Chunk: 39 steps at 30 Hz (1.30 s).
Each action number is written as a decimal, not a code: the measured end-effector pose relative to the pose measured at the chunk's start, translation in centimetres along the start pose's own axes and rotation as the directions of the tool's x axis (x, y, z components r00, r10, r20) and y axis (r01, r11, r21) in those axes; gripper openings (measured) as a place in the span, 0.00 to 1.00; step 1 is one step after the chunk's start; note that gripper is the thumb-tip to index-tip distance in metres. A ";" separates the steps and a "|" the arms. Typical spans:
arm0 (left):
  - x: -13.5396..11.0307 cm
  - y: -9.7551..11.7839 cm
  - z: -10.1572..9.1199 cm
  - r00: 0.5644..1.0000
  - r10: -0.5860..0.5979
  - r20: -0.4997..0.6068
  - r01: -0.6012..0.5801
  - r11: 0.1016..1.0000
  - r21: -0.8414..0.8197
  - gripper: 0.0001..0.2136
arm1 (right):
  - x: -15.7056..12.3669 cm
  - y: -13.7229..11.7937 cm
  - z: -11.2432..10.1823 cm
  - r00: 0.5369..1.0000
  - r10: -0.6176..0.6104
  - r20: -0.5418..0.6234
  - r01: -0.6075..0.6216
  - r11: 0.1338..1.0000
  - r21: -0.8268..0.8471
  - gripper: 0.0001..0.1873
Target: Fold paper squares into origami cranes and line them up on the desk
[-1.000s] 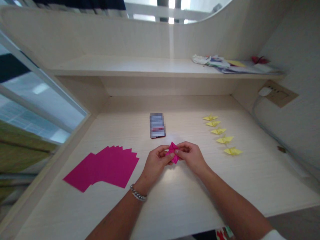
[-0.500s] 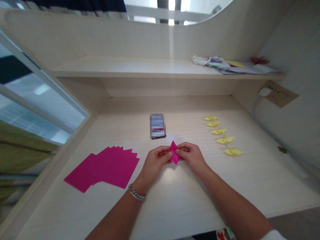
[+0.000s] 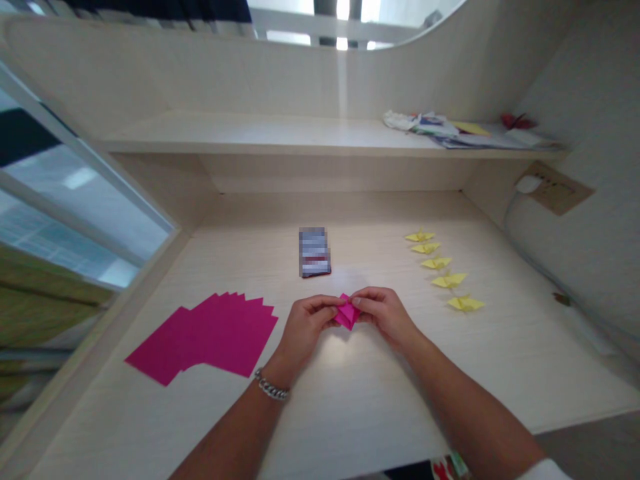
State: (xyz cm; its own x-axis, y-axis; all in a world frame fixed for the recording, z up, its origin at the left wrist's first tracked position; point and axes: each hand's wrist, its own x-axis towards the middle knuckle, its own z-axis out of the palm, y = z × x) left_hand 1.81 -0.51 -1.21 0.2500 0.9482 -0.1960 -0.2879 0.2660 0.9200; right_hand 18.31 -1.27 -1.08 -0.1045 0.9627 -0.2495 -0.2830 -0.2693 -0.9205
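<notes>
A small folded piece of magenta paper (image 3: pixel 346 313) is pinched between both hands just above the desk (image 3: pixel 350 400). My left hand (image 3: pixel 306 325), with a metal bracelet on its wrist, grips the paper's left side with closed fingers. My right hand (image 3: pixel 383 313) grips the right side, its fingertips pressed onto the top of the fold. Most of the paper is hidden by the fingers.
A fan of magenta paper sheets (image 3: pixel 210 335) lies to the left. Several yellow folded paper cranes (image 3: pixel 443 270) sit in a row at the right. A dark phone (image 3: pixel 314 252) lies behind the hands. Papers (image 3: pixel 450 130) rest on the upper shelf; a wall socket (image 3: pixel 547 187) is at right.
The upright pointed tip of the magenta paper has been pressed down and flattened between the fingers. Both hands have stayed in about the same place.
</notes>
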 end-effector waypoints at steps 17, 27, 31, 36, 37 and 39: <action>0.1 -1.0 0.3 0.999 0.025 0.027 -0.030 0.974 0.223 0.15 | 0.4 0.5 0.3 0.968 -0.206 -0.144 0.191 0.975 -0.111 0.17; 0.0 -0.8 0.0 0.985 -0.081 0.154 0.056 0.985 0.161 0.25 | 0.7 0.4 -0.2 0.945 -0.260 -0.199 0.232 0.961 -0.151 0.20; -0.2 -0.9 0.2 0.982 -0.072 0.175 0.035 0.978 0.203 0.19 | 0.7 0.5 -0.1 0.942 -0.256 -0.215 0.233 0.965 -0.123 0.19; -0.1 -0.9 0.3 0.991 -0.002 0.135 -0.039 0.953 0.299 0.11 | 0.6 0.4 0.1 0.949 -0.236 -0.209 0.226 0.972 -0.070 0.19; 0.0 -0.8 0.2 0.992 0.012 0.128 -0.052 0.947 0.318 0.11 | 0.6 0.4 0.0 0.951 -0.231 -0.204 0.221 0.973 -0.068 0.20; 0.1 -0.6 -0.1 0.992 0.056 0.113 -0.092 0.933 0.348 0.11 | 0.7 0.3 -0.3 0.961 -0.219 -0.170 0.207 0.974 -0.089 0.20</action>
State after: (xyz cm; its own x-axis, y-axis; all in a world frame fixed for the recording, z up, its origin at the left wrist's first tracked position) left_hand 1.93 -0.56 -1.79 0.3366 0.9358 -0.1045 0.0296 0.1004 0.9945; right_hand 18.48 -0.61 -1.59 0.1235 0.9884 -0.0890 -0.2129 -0.0612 -0.9751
